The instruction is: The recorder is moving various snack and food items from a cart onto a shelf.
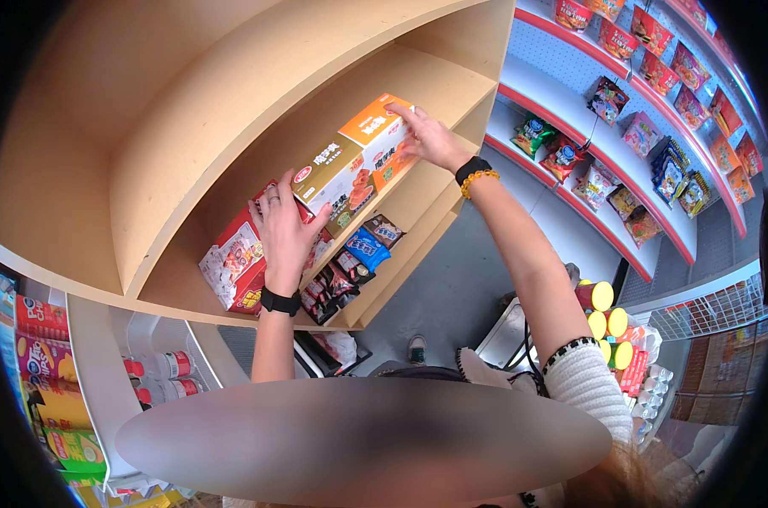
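Observation:
On a wooden shelf, a red box (234, 257), a gold snack box (325, 164) and an orange snack box (374, 119) stand in a row. The gold and orange boxes have white fronts with food pictures. My left hand (282, 232) grips the left end of the gold box, fingers and thumb spread along its edge. Its palm covers part of the red box. At the far right end of the row, my right hand (429, 136) holds the orange box, with a finger on its top and others at its front corner.
Below the boxes, a lower shelf holds a blue snack pack (367, 249), a brown pack (384, 230) and dark packets (333, 286). Red-edged shelves (549, 70) with snack bags stand to the right. Yellow-lidded canisters (603, 317) are near my right elbow; bottles (164, 374) stand at left.

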A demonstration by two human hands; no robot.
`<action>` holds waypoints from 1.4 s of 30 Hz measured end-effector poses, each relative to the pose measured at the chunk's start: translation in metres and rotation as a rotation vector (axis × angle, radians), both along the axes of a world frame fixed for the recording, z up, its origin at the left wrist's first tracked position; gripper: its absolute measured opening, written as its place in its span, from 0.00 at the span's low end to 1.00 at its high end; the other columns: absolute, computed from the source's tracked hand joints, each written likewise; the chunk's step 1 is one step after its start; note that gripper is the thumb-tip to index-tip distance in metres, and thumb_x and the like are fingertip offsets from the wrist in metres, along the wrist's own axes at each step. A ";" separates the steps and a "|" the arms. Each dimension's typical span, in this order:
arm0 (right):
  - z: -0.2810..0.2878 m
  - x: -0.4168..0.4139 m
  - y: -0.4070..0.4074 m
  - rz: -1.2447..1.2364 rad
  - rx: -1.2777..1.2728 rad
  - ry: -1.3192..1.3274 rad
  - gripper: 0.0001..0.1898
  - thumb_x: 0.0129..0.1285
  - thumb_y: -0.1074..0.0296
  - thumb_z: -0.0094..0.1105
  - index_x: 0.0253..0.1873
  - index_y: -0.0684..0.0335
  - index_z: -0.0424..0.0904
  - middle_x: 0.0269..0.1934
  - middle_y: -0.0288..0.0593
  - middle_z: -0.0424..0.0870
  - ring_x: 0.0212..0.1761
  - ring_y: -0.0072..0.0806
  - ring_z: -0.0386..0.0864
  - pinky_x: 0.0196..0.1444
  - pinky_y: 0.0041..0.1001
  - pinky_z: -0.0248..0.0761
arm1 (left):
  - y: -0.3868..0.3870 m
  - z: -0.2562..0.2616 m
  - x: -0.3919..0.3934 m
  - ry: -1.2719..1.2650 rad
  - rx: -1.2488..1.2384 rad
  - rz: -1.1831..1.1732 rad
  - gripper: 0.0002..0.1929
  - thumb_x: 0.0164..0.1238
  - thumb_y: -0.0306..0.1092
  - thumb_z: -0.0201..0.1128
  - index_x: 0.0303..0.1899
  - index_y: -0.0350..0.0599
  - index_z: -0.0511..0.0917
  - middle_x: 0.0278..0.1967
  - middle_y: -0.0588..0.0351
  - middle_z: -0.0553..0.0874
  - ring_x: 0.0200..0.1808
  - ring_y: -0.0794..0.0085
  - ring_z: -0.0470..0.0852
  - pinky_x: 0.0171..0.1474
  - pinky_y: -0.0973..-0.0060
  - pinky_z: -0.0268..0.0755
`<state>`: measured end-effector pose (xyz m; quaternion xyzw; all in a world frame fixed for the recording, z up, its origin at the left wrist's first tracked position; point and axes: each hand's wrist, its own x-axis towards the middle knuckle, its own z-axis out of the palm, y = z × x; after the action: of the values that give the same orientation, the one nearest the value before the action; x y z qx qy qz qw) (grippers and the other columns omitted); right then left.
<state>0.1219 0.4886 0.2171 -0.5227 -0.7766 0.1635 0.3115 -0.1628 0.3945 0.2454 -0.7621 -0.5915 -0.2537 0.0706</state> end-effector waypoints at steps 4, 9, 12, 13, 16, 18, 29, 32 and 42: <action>-0.002 0.002 0.004 0.051 0.041 0.014 0.44 0.44 0.76 0.69 0.66 0.42 0.55 0.51 0.50 0.70 0.52 0.44 0.74 0.54 0.37 0.71 | -0.001 -0.002 0.001 0.010 0.054 -0.008 0.38 0.49 0.49 0.69 0.61 0.45 0.64 0.53 0.41 0.74 0.60 0.52 0.68 0.67 0.50 0.48; -0.010 -0.003 0.000 0.081 0.240 0.012 0.45 0.44 0.75 0.70 0.68 0.55 0.53 0.56 0.51 0.69 0.59 0.48 0.67 0.59 0.37 0.66 | 0.001 0.000 0.002 0.035 0.114 -0.007 0.36 0.47 0.45 0.70 0.59 0.43 0.66 0.50 0.43 0.77 0.55 0.53 0.72 0.61 0.58 0.60; -0.005 -0.013 -0.009 0.149 0.433 0.114 0.53 0.36 0.64 0.75 0.69 0.62 0.51 0.56 0.57 0.69 0.59 0.50 0.66 0.63 0.39 0.61 | 0.009 -0.001 -0.003 -0.066 0.158 -0.285 0.31 0.46 0.40 0.70 0.55 0.43 0.70 0.50 0.45 0.77 0.53 0.52 0.73 0.57 0.60 0.63; -0.001 -0.009 -0.018 0.188 0.510 -0.060 0.56 0.35 0.62 0.76 0.70 0.65 0.48 0.58 0.58 0.67 0.59 0.52 0.65 0.63 0.40 0.60 | 0.010 -0.004 -0.006 0.016 0.236 -0.265 0.28 0.48 0.35 0.69 0.54 0.41 0.72 0.49 0.44 0.79 0.51 0.51 0.76 0.55 0.61 0.66; 0.005 -0.016 -0.088 -0.176 0.279 -0.007 0.59 0.40 0.58 0.74 0.71 0.63 0.36 0.55 0.56 0.64 0.54 0.53 0.67 0.50 0.41 0.70 | 0.021 -0.012 -0.013 0.122 0.331 -0.222 0.33 0.54 0.51 0.66 0.55 0.36 0.70 0.51 0.39 0.77 0.52 0.48 0.74 0.56 0.58 0.66; 0.012 -0.010 -0.143 -0.162 0.045 0.059 0.54 0.47 0.57 0.70 0.71 0.61 0.37 0.53 0.56 0.65 0.52 0.50 0.70 0.48 0.40 0.71 | 0.028 -0.016 -0.020 0.166 0.316 -0.169 0.36 0.53 0.57 0.65 0.59 0.42 0.68 0.57 0.37 0.72 0.59 0.46 0.69 0.59 0.54 0.62; -0.079 0.122 -0.569 -1.341 0.119 0.590 0.19 0.58 0.70 0.60 0.54 0.63 0.70 0.42 0.43 0.79 0.41 0.25 0.79 0.43 0.26 0.73 | -0.086 -0.049 0.104 -0.342 0.074 -0.744 0.19 0.62 0.26 0.59 0.54 0.30 0.69 0.62 0.39 0.65 0.65 0.56 0.63 0.66 0.63 0.53; -0.134 0.152 -0.663 -1.838 -0.017 0.268 0.21 0.55 0.64 0.62 0.52 0.64 0.71 0.43 0.49 0.79 0.45 0.40 0.78 0.48 0.36 0.71 | -0.162 -0.068 0.166 -0.287 -0.140 -0.883 0.17 0.60 0.24 0.59 0.52 0.36 0.71 0.63 0.41 0.64 0.66 0.53 0.61 0.66 0.63 0.52; -0.214 0.228 -0.773 -1.753 -0.575 -0.258 0.55 0.32 0.45 0.72 0.67 0.61 0.55 0.64 0.61 0.57 0.67 0.52 0.56 0.65 0.43 0.54 | -0.365 -0.121 0.305 -0.058 -0.683 -1.400 0.19 0.56 0.29 0.63 0.51 0.46 0.74 0.62 0.43 0.65 0.62 0.49 0.66 0.63 0.61 0.60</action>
<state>0.3504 -0.2847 0.0034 -0.9936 -0.0626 -0.0035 0.0936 0.1421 0.0296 0.1244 -0.9307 -0.0198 -0.0627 -0.3599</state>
